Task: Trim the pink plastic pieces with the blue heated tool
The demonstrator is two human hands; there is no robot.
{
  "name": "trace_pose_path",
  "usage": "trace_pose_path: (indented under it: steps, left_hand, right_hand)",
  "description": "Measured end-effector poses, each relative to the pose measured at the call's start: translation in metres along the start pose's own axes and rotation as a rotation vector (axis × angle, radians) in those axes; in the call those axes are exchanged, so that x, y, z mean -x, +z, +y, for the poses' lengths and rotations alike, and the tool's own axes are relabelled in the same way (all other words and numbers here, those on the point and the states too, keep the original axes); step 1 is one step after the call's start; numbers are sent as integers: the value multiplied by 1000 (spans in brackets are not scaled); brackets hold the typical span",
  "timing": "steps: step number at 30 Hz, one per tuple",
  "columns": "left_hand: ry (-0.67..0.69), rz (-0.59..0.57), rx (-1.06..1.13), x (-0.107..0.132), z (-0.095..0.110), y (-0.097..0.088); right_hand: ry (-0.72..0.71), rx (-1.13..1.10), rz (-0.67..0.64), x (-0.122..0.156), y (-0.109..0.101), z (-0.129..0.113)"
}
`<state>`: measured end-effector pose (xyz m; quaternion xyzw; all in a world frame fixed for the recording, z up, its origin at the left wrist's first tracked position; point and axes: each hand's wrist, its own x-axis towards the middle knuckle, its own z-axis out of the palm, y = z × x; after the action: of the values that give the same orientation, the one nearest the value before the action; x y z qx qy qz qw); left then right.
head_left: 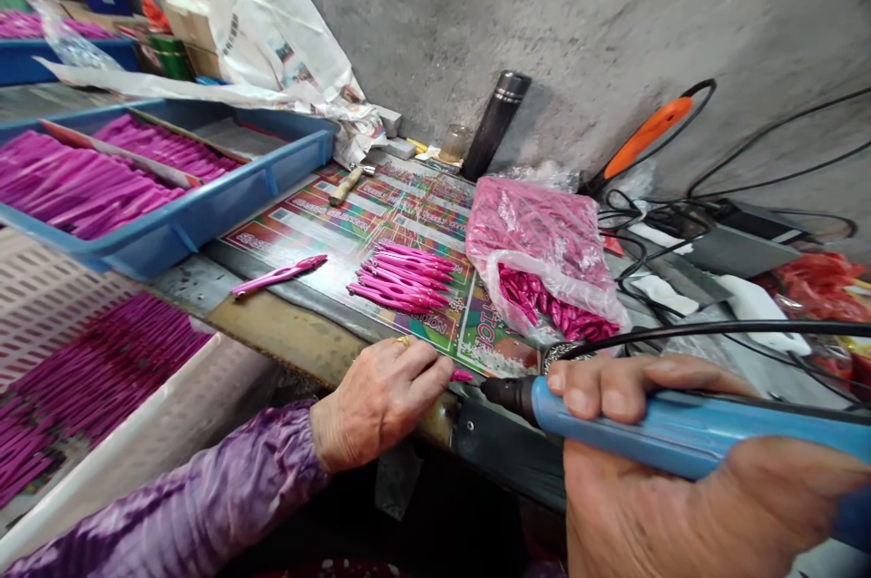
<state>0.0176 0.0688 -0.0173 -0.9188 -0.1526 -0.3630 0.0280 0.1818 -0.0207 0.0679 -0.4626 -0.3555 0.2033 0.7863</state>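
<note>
My left hand [387,396] is closed in a pinch near the table's front edge, and the tip of a pink pen [463,376] sticks out from its fingers. The rest of that pen is hidden. Wrapped round a blue electric screwdriver [632,424], my right hand [680,487] points the black nose left, just short of the pink tip. Behind my left hand lies a row of pink pens [401,277] side by side. One more pink pen [280,275] rests apart to the left. A clear bag [544,233] spills glossy pink pieces toward the front.
A blue divided tray [251,197] of pink pens stands at left, above a white basket [170,415] holding more. A small hammer [350,185], dark flask [495,126] and orange-handled tool [646,138] are at the back. Black cables [632,242] crowd the right.
</note>
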Motion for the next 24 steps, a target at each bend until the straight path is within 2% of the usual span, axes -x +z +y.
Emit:
trace_pose_path:
  steps: [10,24]
  left_hand:
    - [-17,88,45,4,0,5]
    - [4,16,-4,-1,0,-1]
  right_hand:
    - [-18,-22,-18,-1,-2,-4]
    - [-17,-9,-14,-1,3,-3]
